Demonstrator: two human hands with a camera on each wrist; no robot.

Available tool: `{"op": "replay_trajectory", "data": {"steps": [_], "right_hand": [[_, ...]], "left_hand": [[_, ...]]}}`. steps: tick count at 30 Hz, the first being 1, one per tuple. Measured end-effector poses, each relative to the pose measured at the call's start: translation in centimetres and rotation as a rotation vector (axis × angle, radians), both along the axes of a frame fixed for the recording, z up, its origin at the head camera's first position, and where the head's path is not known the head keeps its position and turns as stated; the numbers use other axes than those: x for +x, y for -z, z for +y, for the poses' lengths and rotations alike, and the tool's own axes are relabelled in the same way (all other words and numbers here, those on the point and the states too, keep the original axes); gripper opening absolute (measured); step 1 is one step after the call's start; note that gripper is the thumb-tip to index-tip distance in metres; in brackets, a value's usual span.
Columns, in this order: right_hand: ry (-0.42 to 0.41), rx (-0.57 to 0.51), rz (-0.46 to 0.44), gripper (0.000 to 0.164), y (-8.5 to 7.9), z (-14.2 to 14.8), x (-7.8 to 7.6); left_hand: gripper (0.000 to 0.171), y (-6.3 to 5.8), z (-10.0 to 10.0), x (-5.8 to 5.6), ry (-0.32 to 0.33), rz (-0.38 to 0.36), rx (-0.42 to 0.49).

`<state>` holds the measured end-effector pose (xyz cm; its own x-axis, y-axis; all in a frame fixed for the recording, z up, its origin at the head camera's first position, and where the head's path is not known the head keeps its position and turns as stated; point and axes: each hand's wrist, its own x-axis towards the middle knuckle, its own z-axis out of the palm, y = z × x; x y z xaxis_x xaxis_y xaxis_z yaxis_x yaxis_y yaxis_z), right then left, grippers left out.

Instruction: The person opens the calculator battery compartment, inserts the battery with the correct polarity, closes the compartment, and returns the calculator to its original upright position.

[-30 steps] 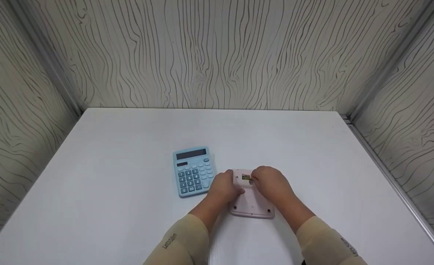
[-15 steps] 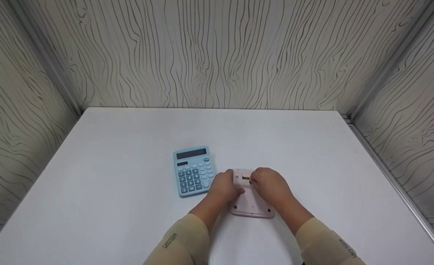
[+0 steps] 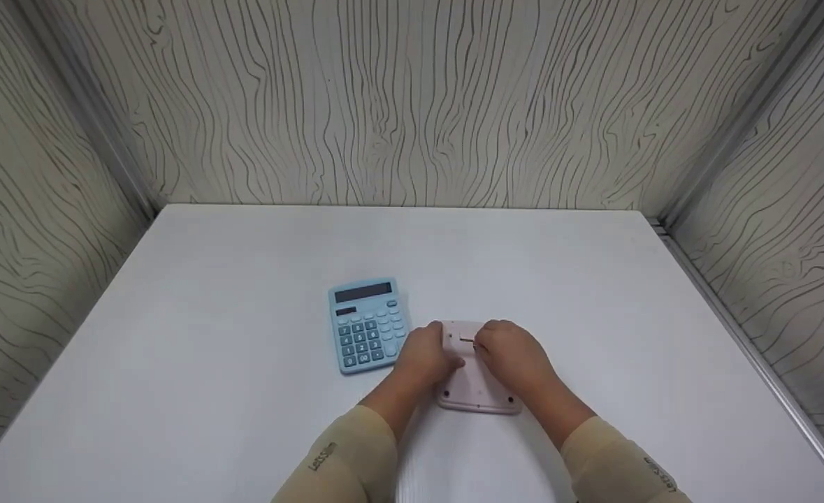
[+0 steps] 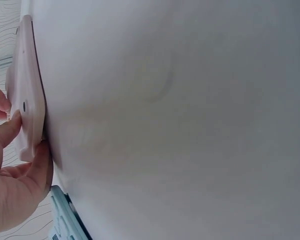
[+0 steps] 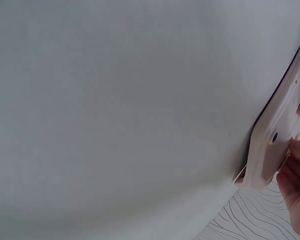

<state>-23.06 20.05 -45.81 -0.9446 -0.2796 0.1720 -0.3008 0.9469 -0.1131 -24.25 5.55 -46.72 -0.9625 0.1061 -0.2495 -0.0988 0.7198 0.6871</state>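
Note:
A pink calculator (image 3: 479,385) lies back side up on the white table, its dark round feet showing. My left hand (image 3: 422,355) grips its left edge, the thumb on the back and fingers around the side, as the left wrist view shows. With fingertips close together, my right hand (image 3: 513,353) pinches a small battery cover (image 3: 466,337) at the upper part of the back. This cover lies over the battery opening, leaving only a thin dark line at its lower edge. The fingers hide its right end.
Left of the hands, a light blue calculator (image 3: 366,325) lies keys up on the white table (image 3: 209,314), close to my left hand. Wood-grain patterned panels (image 3: 384,105) enclose the table at the back and both sides.
The battery opening, with the yellowish battery visible a second ago, has become covered by the pink cover in my right hand. My left hand and both calculators have stayed in place.

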Motion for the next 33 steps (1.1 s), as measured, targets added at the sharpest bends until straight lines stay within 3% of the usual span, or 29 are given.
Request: {"op": "replay_trajectory", "data": {"steps": [25,33], "right_hand": [[-0.032,0.021,0.032,0.01,0.13,-0.16,0.08],[-0.05,-0.019,0.001,0.008,0.27,0.47,0.02]], "left_hand": [[0.063,-0.03,-0.07,-0.09,0.002,0.001,-0.004],[0.064,0.22,0.01,-0.22,0.017,0.007,-0.01]]}}
